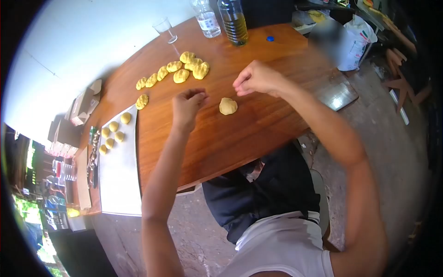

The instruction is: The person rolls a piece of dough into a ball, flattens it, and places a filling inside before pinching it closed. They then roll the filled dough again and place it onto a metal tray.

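Note:
A single rounded piece of pale yellow dough (228, 106) lies on the wooden table (258, 117) between my two hands. My left hand (188, 107) hovers to its left, fingers curled in and thumb against them. Above and to the right of the dough is my right hand (256, 79), its fingertips pinched together. Neither hand touches the dough piece; whether anything small sits in either pinch cannot be made out. Farther back, several lumpy yellow dough pieces (181, 76) sit in a loose row and cluster. One more lump (142, 101) rests near the tray's corner.
A metal tray (120, 184) on the left carries several smooth dough balls (125, 118). At the back stand a glass (166, 31), a clear bottle (207, 23), an oil bottle (234, 25) and a blue cap (270, 39). Cardboard boxes (83, 104) line the left edge.

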`<state>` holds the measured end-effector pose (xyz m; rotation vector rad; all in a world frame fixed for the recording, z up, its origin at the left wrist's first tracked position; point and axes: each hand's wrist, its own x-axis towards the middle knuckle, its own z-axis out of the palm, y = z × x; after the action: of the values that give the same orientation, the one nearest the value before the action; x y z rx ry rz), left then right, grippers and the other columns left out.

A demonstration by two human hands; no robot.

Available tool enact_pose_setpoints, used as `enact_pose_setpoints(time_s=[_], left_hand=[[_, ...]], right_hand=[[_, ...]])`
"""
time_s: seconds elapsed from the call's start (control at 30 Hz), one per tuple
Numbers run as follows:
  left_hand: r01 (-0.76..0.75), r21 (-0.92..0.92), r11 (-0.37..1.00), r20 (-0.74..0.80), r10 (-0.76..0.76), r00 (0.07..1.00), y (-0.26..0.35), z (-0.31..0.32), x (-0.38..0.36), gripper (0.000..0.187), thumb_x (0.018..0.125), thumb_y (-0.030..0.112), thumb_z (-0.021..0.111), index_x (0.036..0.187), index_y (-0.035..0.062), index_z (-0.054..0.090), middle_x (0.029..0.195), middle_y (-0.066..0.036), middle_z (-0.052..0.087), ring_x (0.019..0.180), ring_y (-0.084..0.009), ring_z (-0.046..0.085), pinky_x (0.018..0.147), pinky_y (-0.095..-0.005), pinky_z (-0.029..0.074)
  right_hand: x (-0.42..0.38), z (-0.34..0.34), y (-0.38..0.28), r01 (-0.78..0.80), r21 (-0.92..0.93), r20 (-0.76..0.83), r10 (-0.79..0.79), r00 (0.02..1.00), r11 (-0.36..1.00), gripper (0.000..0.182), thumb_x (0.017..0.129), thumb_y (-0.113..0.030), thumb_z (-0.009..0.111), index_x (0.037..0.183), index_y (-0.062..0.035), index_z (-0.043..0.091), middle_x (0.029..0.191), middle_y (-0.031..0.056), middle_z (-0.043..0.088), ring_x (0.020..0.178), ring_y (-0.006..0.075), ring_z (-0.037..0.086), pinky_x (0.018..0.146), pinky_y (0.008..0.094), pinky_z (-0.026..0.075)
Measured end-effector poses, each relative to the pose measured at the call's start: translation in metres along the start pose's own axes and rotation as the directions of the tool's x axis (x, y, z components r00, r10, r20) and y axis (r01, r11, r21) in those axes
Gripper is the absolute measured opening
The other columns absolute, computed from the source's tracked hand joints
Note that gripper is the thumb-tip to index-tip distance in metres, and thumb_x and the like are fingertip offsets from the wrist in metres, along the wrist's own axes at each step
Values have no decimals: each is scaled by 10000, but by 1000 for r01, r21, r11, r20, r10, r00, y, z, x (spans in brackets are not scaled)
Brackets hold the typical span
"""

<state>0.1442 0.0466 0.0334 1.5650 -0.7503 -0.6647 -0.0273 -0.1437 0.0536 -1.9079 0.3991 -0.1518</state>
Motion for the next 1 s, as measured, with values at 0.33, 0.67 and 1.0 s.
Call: enact_pose_setpoints(time_s=[0.33, 0.67, 1.0], left_hand=[[154, 152, 976, 297, -194, 935, 12, 17, -8, 396, 870, 1, 694, 1248, -104, 638, 1197, -149, 694, 1037, -215, 682, 906, -344, 549], [-161, 262, 952, 223, 103, 969, 4, 35, -35, 661, 793, 9, 832, 1377, -83, 536, 1271, -161, 667, 1157, -228, 660, 1020, -340, 522], [-85, -233, 969, -144, 52, 988, -10, 10, -31, 419, 903, -38, 632, 1313, -82, 561, 1217, -171, 643, 1055, -220, 658, 913, -321, 572]], right_hand=[[11, 23, 5, 69, 50, -98, -64, 993, 996, 229, 834, 69, 616, 1021, 68, 749, 972, 163, 749, 943, 236, 727, 818, 336, 605], [25, 37, 11, 230, -165, 8, -232, 973, 959, 348, 765, 86, 552, 986, -40, 789, 971, 124, 772, 873, 232, 707, 817, 366, 544], [13, 11, 18, 36, 182, -202, 1, 979, 983, 191, 912, 32, 561, 967, 46, 743, 914, 172, 745, 930, 238, 724, 811, 362, 605]])
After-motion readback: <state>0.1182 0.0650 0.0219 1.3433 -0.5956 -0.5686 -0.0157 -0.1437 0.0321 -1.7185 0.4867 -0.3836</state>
